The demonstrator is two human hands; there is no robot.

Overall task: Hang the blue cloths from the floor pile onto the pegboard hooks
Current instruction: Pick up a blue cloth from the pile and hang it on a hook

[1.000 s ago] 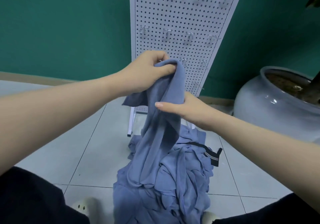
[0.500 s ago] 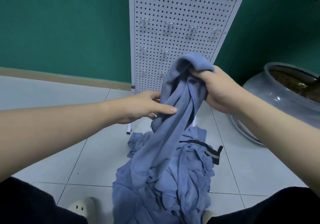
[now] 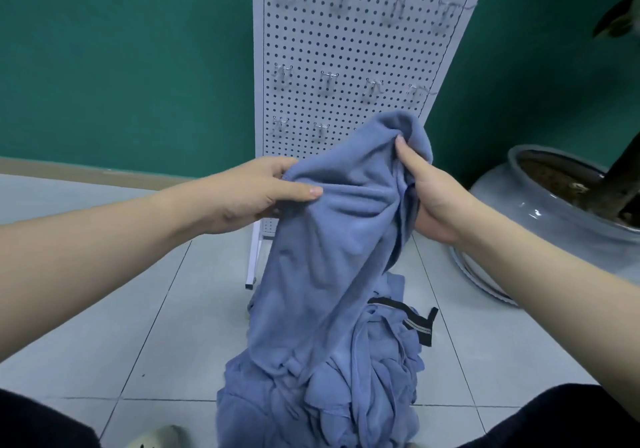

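I hold one blue cloth (image 3: 332, 239) up in front of the white pegboard (image 3: 349, 49). My left hand (image 3: 263, 194) pinches its left edge between thumb and fingers. My right hand (image 3: 426, 187) grips the bunched top right part, thumb pressed into the fabric. The cloth's lower end hangs down into the pile of blue cloths (image 3: 322, 392) on the tiled floor. Bare metal hooks (image 3: 329, 78) stick out of the pegboard in rows; the lowest ones are partly hidden behind the cloth.
A large grey ceramic planter (image 3: 561, 212) with soil and a plant stem stands at the right. A green wall is behind the board. A black strap (image 3: 412, 319) lies in the pile. My dark-clad knees and a pale shoe (image 3: 156, 439) are at the bottom edge.
My left hand has risen and moved left along the cloth's edge, spreading the fabric wider between both hands. My right hand stays high at the bunched top. The view tilted up slightly.
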